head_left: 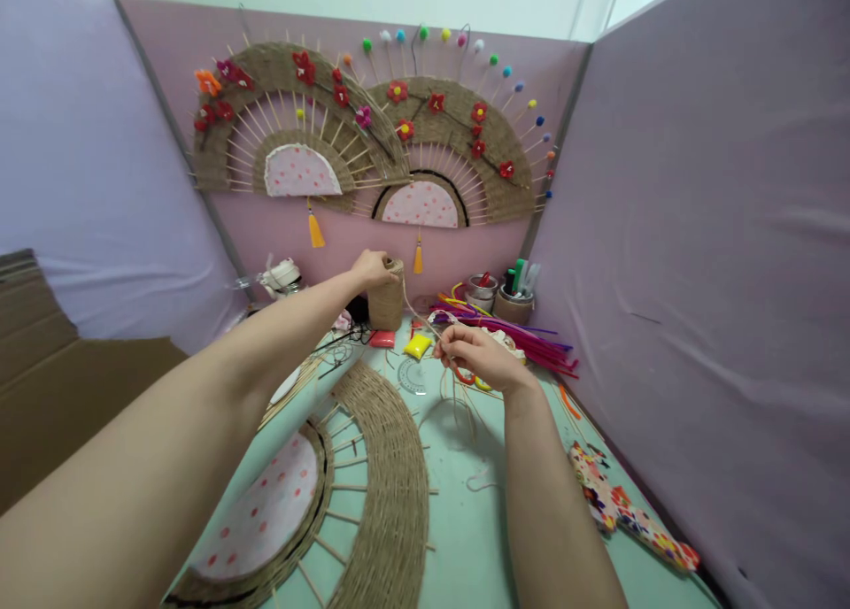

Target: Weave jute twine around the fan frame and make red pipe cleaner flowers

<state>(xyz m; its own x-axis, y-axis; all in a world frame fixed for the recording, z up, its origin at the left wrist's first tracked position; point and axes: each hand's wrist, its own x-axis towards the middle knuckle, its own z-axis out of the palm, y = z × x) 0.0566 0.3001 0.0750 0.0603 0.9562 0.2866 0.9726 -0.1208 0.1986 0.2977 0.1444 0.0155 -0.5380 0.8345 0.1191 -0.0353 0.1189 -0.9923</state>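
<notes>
My left hand (373, 269) reaches to the back of the table, its fingers closed over the top of a tall spool of twine (385, 306). From the spool a strand of twine (415, 311) runs down to my right hand (475, 354), which pinches it between thumb and fingers. Loose twine ends dangle below that hand. In front of me lies a woven twine fan (395, 467) with thin stick ribs and a white, pink-dotted half-circle centre (272, 512). My left forearm passes above the fan's left side.
Behind the right hand are pipe cleaners (531, 348), a cup of pens (514, 306) and a tin (482, 288). A yellow packet (418, 346), a red packet (382, 338) and a protractor (413, 375) lie mid-table. Floral fabric (624, 512) sits right; cardboard (86, 397) stands left. Two decorated fans (458, 113) hang behind.
</notes>
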